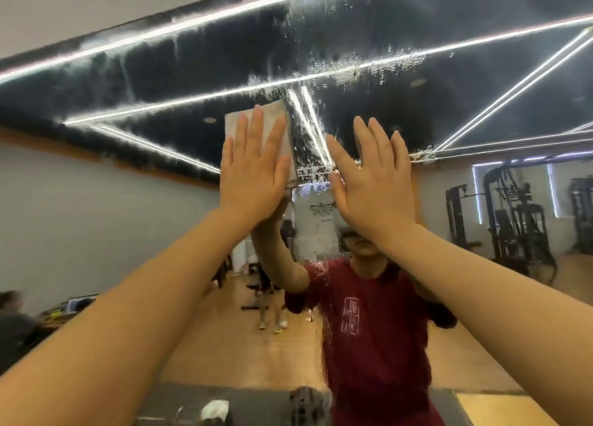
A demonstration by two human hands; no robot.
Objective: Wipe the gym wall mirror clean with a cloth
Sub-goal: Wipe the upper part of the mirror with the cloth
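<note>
White cloth [256, 137] pressed flat on mirror [481, 82] by left hand [253, 175], fingers spread; right hand [373, 182] open, bare, beside it. Droplets [337, 69] and streaks above and right: likely midway, much unwiped.

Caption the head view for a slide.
Left hand presses a folded cloth flat against the wet gym mirror; right hand open beside it.

Head view, close against mirror [481, 72]
</note>
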